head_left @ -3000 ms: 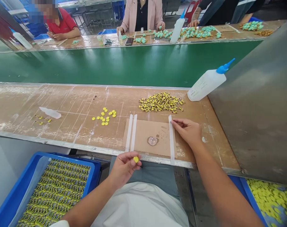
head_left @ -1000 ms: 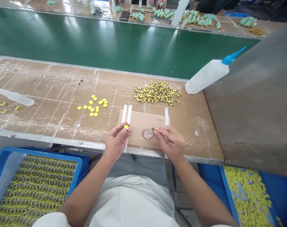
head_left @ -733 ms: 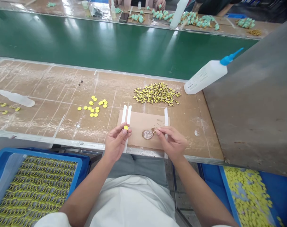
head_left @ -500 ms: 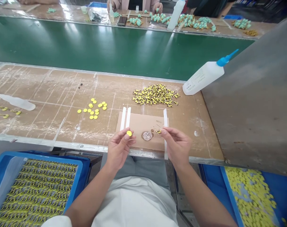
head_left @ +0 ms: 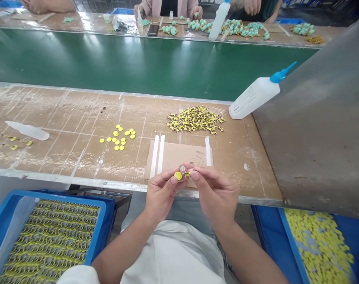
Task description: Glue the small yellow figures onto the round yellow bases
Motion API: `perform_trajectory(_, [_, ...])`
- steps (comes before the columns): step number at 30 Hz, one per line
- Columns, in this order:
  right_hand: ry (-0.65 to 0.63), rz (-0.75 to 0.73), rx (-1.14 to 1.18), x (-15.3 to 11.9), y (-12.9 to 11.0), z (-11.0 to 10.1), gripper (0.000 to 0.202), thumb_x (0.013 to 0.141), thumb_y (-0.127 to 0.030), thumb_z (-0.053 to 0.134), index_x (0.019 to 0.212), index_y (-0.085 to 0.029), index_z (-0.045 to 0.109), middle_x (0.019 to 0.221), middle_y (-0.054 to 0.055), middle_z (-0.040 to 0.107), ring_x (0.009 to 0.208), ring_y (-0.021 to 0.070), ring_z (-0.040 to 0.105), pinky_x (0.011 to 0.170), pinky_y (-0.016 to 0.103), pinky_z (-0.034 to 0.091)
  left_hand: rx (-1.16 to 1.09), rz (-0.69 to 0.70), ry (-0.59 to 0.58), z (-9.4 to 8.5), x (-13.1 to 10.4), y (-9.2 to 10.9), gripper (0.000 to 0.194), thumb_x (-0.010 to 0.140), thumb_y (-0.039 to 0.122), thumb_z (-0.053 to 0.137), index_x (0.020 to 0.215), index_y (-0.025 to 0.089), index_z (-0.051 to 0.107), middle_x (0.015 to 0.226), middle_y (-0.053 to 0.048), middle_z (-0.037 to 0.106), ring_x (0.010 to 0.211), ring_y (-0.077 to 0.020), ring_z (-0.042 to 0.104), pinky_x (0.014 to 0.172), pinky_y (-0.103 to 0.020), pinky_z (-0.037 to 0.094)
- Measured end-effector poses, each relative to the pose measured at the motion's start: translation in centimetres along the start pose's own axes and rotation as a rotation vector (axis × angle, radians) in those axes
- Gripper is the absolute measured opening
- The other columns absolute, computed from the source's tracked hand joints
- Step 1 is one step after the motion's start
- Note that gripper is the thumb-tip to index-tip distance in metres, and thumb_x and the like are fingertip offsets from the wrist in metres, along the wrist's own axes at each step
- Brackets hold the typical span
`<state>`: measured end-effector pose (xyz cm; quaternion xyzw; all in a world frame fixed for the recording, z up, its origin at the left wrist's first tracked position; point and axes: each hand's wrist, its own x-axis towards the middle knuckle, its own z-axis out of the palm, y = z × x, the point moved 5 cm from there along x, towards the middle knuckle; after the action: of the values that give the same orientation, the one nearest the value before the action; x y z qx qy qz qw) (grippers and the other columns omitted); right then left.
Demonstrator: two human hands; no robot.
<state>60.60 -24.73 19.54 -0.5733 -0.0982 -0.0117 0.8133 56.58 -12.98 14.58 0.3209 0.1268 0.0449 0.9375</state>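
Between thumb and fingers, my left hand pinches a round yellow disc. My right hand holds a small yellow-and-dark piece by its end, right beside the disc; whether the two touch I cannot tell. Both hands are close together over a cardboard sheet with white tape strips. A clear blob on the sheet is mostly hidden behind my fingers. Beyond the sheet lies a heap of similar yellow-and-dark pieces. Loose yellow discs are scattered to the left.
A white bottle with a blue nozzle leans against a metal panel at right. Blue trays of yellow parts flank my lap. A plastic bottle lies at left. Across the green belt, other people's hands are at work.
My two hands have come together, the left moving right and the right moving left. The disc and the small piece are now side by side, and the clear blob is mostly covered.
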Motion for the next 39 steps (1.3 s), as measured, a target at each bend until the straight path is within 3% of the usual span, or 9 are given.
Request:
perform_trajectory(7, [0.020, -0.005, -0.058, -0.27, 0.51, -0.08, 0.015, 0.087, -0.014, 0.079, 0.096, -0.025, 0.081, 0.101, 0.007, 0.078, 0.094, 0.0248, 0.075, 0.087, 0.038, 0.063, -0.011, 0.003, 0.001, 0.05, 0.14, 0.05, 0.019, 0.084, 0.025, 0.080, 0.103, 0.023, 0.081, 0.107, -0.006, 0.080, 0.097, -0.0167, 0.077, 0.090, -0.021, 0.061])
perform_trajectory(17, [-0.007, -0.033, -0.071, -0.28, 0.17, 0.27, 0.016, 0.088, -0.014, 0.078, 0.096, -0.027, 0.081, 0.102, 0.006, 0.078, 0.094, 0.0225, 0.075, 0.087, 0.035, 0.062, -0.043, -0.001, 0.006, 0.23, -0.33, 0.15, 0.019, 0.083, 0.026, 0.081, 0.102, 0.024, 0.081, 0.103, -0.006, 0.081, 0.093, -0.0153, 0.077, 0.089, -0.020, 0.061])
perform_trajectory(30, [-0.013, -0.057, -0.127, -0.41, 0.11, 0.11, 0.018, 0.087, -0.012, 0.078, 0.095, -0.027, 0.081, 0.100, 0.005, 0.078, 0.093, 0.0236, 0.075, 0.087, 0.038, 0.063, 0.027, -0.005, 0.080, 0.32, -0.42, 0.24, 0.024, 0.077, 0.033, 0.086, 0.098, 0.023, 0.082, 0.109, -0.011, 0.079, 0.097, -0.0239, 0.077, 0.089, -0.030, 0.064])
perform_trajectory(39, [-0.014, -0.074, -0.156, -0.40, -0.12, 0.10, 0.017, 0.086, -0.012, 0.079, 0.094, -0.026, 0.081, 0.100, 0.005, 0.078, 0.092, 0.0231, 0.075, 0.088, 0.039, 0.062, 0.049, 0.018, 0.065, 0.29, -0.50, 0.21, 0.023, 0.080, 0.032, 0.083, 0.101, 0.023, 0.082, 0.112, -0.012, 0.078, 0.106, -0.0283, 0.074, 0.094, -0.037, 0.063])
